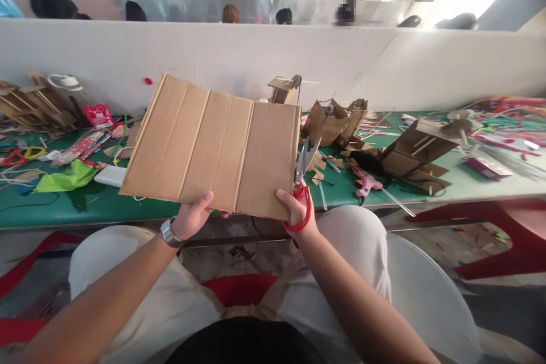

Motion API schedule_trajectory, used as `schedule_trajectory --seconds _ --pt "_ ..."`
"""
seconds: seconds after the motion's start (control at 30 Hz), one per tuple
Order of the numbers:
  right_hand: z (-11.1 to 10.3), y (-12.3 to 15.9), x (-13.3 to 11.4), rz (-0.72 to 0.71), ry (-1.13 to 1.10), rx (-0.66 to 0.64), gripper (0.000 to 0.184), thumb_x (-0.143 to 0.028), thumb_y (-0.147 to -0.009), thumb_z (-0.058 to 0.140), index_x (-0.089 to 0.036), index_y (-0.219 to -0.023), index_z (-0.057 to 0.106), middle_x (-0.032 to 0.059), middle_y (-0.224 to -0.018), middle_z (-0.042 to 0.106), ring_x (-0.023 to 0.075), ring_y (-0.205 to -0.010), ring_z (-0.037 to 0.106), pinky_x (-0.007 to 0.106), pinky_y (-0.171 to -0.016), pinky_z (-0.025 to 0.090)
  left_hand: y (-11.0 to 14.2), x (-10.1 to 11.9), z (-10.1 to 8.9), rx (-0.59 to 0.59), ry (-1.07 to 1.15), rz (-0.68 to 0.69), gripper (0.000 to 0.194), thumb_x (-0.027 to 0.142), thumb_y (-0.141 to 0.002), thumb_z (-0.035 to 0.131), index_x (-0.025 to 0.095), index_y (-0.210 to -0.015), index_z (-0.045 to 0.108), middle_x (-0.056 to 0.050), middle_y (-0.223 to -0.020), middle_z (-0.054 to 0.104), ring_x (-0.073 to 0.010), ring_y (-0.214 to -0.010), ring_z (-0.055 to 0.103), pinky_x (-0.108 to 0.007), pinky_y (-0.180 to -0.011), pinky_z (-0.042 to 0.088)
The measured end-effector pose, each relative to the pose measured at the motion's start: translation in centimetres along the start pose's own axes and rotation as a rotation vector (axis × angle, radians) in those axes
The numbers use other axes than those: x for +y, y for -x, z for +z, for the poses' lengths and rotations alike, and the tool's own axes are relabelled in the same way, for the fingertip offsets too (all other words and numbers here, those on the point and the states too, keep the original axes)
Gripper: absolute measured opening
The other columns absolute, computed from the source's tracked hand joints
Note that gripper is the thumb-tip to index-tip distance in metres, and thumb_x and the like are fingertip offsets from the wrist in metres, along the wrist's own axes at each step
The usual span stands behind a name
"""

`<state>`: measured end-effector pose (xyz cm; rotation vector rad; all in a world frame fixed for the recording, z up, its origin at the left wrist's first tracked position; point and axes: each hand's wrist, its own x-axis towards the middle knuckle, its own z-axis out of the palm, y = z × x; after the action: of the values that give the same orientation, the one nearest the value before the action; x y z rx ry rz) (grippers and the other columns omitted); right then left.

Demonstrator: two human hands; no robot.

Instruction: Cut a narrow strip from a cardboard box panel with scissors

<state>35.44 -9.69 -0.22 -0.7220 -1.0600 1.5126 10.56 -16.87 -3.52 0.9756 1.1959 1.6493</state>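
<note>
A creased sheet of brown cardboard [217, 148] is held up over the table's front edge, tilted, with fold lines running down it. My left hand [194, 219] grips its lower edge, thumb on the near face and fingers behind. At the lower right corner my right hand [301, 210] pinches the sheet with the thumb. That same hand also carries red-handled scissors [303, 168], their loop around the hand and their blades apart, pointing up beside the sheet's right edge.
Cardboard structures [420, 151] stand on the green table [25, 213]. A pink glue gun [367, 183] lies to the right among scraps. Bright green material [68, 177] and a white box-like object [111, 176] lie left. A white partition [205, 48] runs behind; heads show beyond it.
</note>
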Motion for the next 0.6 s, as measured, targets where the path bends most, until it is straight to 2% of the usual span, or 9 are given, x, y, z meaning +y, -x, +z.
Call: schedule_trajectory --seconds 0.07,0.13,0.23,0.33,0.4,0.5,0.6 --pt "-0.1 -0.1 0.2 0.024 -0.002 -0.023 0.067 -0.037 -0.075 0.084 -0.025 -0.136 0.059 0.0084 -0.118 0.079 0.0324 -0.099 0.078 0.046 -0.083 0.065 0.6 0.3 0.9 -0.187 0.072 -0.136 0.041 0.061 -0.084 0.080 0.020 -0.080 0.081 -0.013 -0.073 0.078 -0.0352 -0.075 0.079 -0.046 -0.066 0.066" --pt "-0.3 -0.2 0.5 0.034 0.014 -0.035 0.064 -0.041 -0.077 0.084 -0.025 -0.134 0.060 0.0079 -0.113 0.080 0.0310 -0.094 0.078 0.044 -0.079 0.064 1.0 0.8 1.6 -0.269 0.138 -0.200 0.044 0.061 -0.086 0.079 0.018 -0.083 0.081 -0.012 -0.072 0.078 -0.0308 -0.069 0.078 -0.040 -0.059 0.063" --pt "-0.6 -0.5 0.9 0.002 0.022 -0.021 0.051 -0.051 -0.082 0.081 -0.025 -0.122 0.062 0.0049 -0.097 0.079 0.0246 -0.074 0.074 0.036 -0.062 0.059 0.9 1.6 2.3 -0.197 0.199 -0.151 0.041 0.059 -0.084 0.082 0.018 -0.088 0.081 -0.008 -0.073 0.080 -0.0240 -0.063 0.076 -0.033 -0.055 0.061" --pt "-0.4 -0.6 1.2 0.006 0.000 -0.079 0.046 -0.059 -0.086 0.077 -0.026 -0.112 0.059 0.0003 -0.078 0.074 0.0165 -0.049 0.060 0.028 -0.044 0.042 0.2 2.4 2.5 -0.094 0.266 -0.094 0.041 0.058 -0.082 0.084 0.018 -0.086 0.081 -0.006 -0.071 0.080 -0.0216 -0.063 0.077 -0.030 -0.058 0.062" --pt "0.1 -0.4 1.3 0.032 -0.007 -0.127 0.047 -0.062 -0.087 0.075 -0.026 -0.110 0.057 0.0008 -0.079 0.075 0.0140 -0.045 0.057 0.025 -0.040 0.036 -0.2 2.7 2.5 -0.032 0.294 -0.063 0.043 0.059 -0.080 0.086 0.016 -0.083 0.081 -0.007 -0.070 0.080 -0.0220 -0.063 0.077 -0.031 -0.060 0.063" --pt "1.0 0.2 1.5 0.072 0.020 -0.149 0.048 -0.063 -0.087 0.076 -0.025 -0.109 0.057 0.0040 -0.090 0.078 0.0126 -0.046 0.060 0.023 -0.040 0.036 -0.9 3.1 2.6 0.027 0.297 -0.034 0.046 0.059 -0.077 0.088 0.014 -0.081 0.081 -0.009 -0.070 0.080 -0.0222 -0.063 0.077 -0.031 -0.061 0.063" --pt "2.0 1.0 2.0 0.151 0.074 -0.167 0.046 -0.060 -0.086 0.079 -0.023 -0.106 0.058 0.0048 -0.092 0.079 0.0111 -0.048 0.060 0.021 -0.040 0.037 -1.8 3.4 2.9 0.128 0.327 0.008 0.044 0.055 -0.072 0.092 0.014 -0.081 0.079 -0.007 -0.070 0.079 -0.0210 -0.060 0.075 -0.031 -0.058 0.062"
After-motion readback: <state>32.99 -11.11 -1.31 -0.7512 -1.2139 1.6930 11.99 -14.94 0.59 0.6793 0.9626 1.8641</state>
